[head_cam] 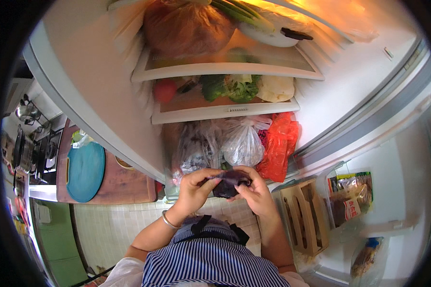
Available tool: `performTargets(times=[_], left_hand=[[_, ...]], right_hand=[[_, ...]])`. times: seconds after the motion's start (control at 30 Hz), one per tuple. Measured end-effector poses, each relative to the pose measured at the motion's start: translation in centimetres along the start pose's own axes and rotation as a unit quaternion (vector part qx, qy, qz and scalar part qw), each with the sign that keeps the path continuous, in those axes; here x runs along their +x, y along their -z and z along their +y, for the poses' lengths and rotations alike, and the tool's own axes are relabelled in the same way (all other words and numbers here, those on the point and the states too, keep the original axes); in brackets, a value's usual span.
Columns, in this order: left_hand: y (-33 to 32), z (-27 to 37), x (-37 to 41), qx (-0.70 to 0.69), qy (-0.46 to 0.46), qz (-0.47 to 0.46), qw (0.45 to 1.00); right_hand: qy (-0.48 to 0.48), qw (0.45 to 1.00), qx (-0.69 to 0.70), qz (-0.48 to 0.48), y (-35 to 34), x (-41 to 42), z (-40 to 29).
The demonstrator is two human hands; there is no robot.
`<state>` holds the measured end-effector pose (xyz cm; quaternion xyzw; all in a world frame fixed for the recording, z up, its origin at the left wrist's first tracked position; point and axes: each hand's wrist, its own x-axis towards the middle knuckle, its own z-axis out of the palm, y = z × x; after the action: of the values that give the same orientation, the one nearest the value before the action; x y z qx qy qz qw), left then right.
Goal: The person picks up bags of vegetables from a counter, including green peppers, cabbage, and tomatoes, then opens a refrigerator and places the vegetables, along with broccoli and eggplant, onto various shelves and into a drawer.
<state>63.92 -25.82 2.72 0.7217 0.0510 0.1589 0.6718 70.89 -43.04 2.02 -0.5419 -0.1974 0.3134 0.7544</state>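
Note:
A small dark purple-black plastic bag (227,186) is pinched between my two hands, in front of the refrigerator's lowest compartment. My left hand (197,188) grips its left side, and my right hand (253,190) has hold of its right side; what the bag contains cannot be seen. Just beyond my fingers lie a knotted clear plastic bag (243,143), a red plastic bag (281,147) and another clear bag with dark contents (199,150). Above these, a glass shelf (222,114) bears broccoli (244,89), a tomato (165,90) and a pale vegetable (276,88).
The open refrigerator door on the right holds a wooden box (303,219) and food packets (352,197). A large filled bag (188,30) and a white dish (273,36) occupy the upper shelf. Left stands a wooden counter (129,184) with a teal cutting board (86,172).

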Motion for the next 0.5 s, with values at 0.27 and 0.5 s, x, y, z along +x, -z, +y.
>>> performTargets(times=[0.27, 0.5], left_hand=[[5.6, -0.1, -5.1, 0.014, -0.25, 0.027, 0.968], [15.0, -1.1, -13.7, -0.201, -0.173, 0.206, 0.942]], right_hand=[[-0.045, 0.936, 0.274, -0.218, -5.1, 0.5, 1.2], [-0.056, 0.982, 0.078, -0.163, -17.6, 2.0, 5.1]])
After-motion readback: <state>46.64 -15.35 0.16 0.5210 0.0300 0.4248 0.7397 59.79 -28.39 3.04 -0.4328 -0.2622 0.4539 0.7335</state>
